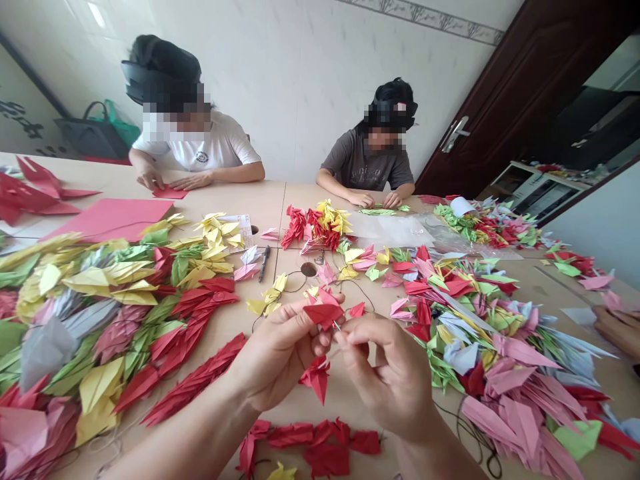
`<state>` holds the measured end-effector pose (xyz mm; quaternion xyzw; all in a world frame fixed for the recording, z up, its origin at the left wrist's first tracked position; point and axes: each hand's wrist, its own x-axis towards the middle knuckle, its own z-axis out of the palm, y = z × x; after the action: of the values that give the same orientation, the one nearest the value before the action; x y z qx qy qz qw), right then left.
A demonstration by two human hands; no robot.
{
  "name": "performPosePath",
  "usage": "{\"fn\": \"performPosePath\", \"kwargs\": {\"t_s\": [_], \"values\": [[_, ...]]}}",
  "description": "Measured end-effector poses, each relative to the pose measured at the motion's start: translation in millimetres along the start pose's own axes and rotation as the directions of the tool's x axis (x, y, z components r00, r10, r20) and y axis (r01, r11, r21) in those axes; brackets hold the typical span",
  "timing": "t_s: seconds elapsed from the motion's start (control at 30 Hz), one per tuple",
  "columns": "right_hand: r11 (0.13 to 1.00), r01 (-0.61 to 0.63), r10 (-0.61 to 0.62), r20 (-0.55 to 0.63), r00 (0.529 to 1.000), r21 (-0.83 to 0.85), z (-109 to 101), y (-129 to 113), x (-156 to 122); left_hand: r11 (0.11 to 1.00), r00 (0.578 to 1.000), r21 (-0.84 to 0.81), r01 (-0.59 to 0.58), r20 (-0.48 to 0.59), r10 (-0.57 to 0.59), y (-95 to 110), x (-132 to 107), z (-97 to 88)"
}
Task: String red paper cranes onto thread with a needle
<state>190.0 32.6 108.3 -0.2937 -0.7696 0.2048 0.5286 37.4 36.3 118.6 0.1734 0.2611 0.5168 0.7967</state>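
Note:
Between the fingers of my left hand (pixel 280 350) is a red folded paper crane (pixel 323 313), held over the middle of the table. My right hand (pixel 387 370) pinches a thin, shiny needle (pixel 337 325) whose tip meets the crane's lower right side. Just below, another red paper crane (pixel 316 381) hangs between my hands. A dark cord (pixel 357 283) loops behind my fingers. Closer to me, a row of red folded paper pieces (pixel 310 437) lies on the table, partly covered by my forearms.
Heaps of coloured paper cranes lie left (pixel 100 293) and right (pixel 480 320). A black pen (pixel 264 265) is near a table hole (pixel 309 269). Two people sit opposite, one folding red paper (pixel 170 193). Another person's hand (pixel 617 330) shows at far right.

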Motion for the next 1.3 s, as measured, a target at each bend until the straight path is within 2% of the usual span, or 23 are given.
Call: {"fn": "performPosePath", "kwargs": {"t_s": [0.1,0.3,0.4,0.6,0.8,0.9,0.97,1.13,1.23,1.3], "values": [[1.000,-0.028,0.028,0.023,0.999,-0.013,-1.2,-1.1,-0.1,1.000,1.000,0.019,0.000,0.007,0.000,-2.2,-1.5,-1.1],[0.986,0.040,-0.036,0.025,0.999,-0.161,-3.4,-1.2,5.2,0.994,0.997,0.091,-0.068,0.049,0.064,-1.4,-0.8,-1.7],[0.980,0.057,-0.056,0.013,0.998,-0.188,-3.4,1.1,6.6,0.990,0.997,0.123,-0.067,0.038,0.063,0.0,-1.6,-0.4],[0.994,-0.031,0.034,0.019,0.999,-0.108,-3.9,3.2,7.5,0.992,0.998,0.109,-0.061,0.028,0.059,0.8,-4.7,-0.6],[0.999,0.022,-0.021,0.018,1.000,-0.033,-6.9,1.7,11.0,0.982,0.999,0.187,-0.031,0.032,0.026,0.5,-6.0,-1.5],[0.998,-0.045,0.043,0.042,0.998,0.052,-7.6,2.5,11.2,0.963,0.996,0.259,-0.069,0.069,0.053,0.9,-6.8,-1.3],[0.979,-0.147,0.141,0.053,0.989,0.142,-6.6,4.4,10.6,0.942,0.992,0.320,-0.104,0.101,0.076,1.8,-7.2,-2.6],[0.851,-0.423,0.408,0.115,0.906,0.311,-3.9,11.8,8.2,0.876,0.983,0.469,-0.115,0.180,0.033,6.0,-6.7,-10.1],[0.795,-0.503,0.451,0.225,0.864,0.339,-9.8,14.2,7.7,0.788,0.974,0.593,-0.163,0.224,0.033,9.3,-6.2,-12.4],[0.795,-0.496,0.417,0.280,0.865,0.350,-16.4,14.4,8.6,0.699,0.972,0.689,-0.193,0.231,0.041,11.1,-6.1,-11.6]]}}
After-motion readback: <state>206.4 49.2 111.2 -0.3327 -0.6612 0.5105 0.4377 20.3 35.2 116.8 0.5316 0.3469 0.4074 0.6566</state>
